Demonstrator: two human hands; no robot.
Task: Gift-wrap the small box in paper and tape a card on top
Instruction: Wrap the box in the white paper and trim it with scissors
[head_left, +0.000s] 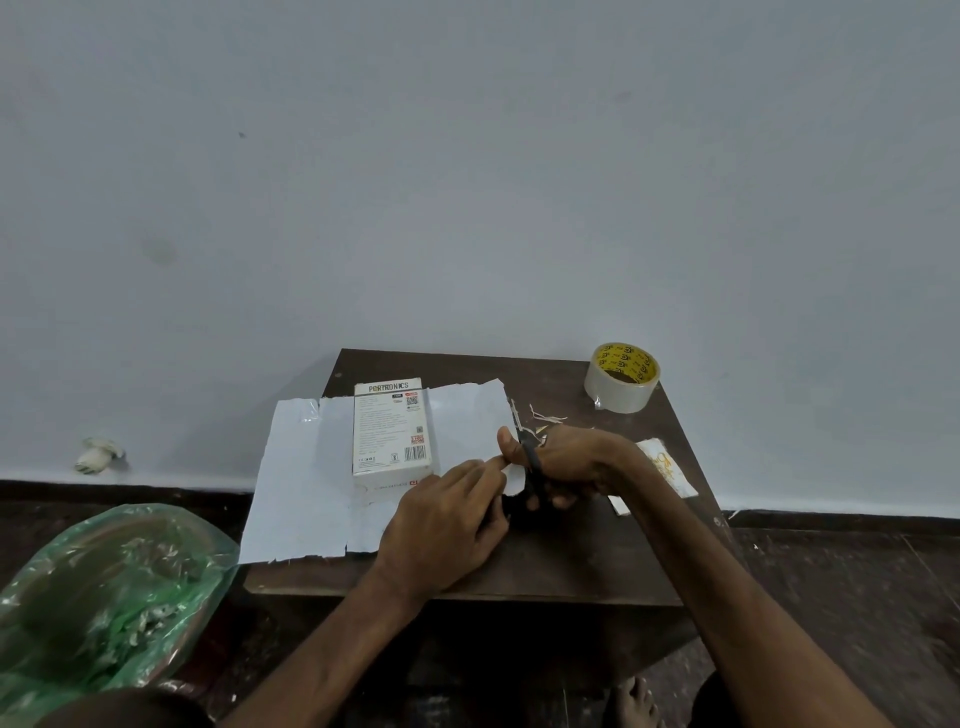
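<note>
A small white printed box (390, 431) lies flat on a sheet of pale paper (306, 483) spread over a low dark wooden table (561, 561). My right hand (566, 462) grips black-handled scissors (527, 457) at the sheet's right edge, blades pointing away from me. My left hand (447, 519) pinches the paper's right edge just beside the scissors. A white card (667, 467) with gold print lies on the table behind my right wrist, partly hidden.
A roll of clear tape (622, 376) with a yellow core stands at the table's back right corner. Thin paper scraps (545, 415) lie near the scissors. A bin lined with a green bag (104, 587) sits on the floor to the left. The wall is close behind.
</note>
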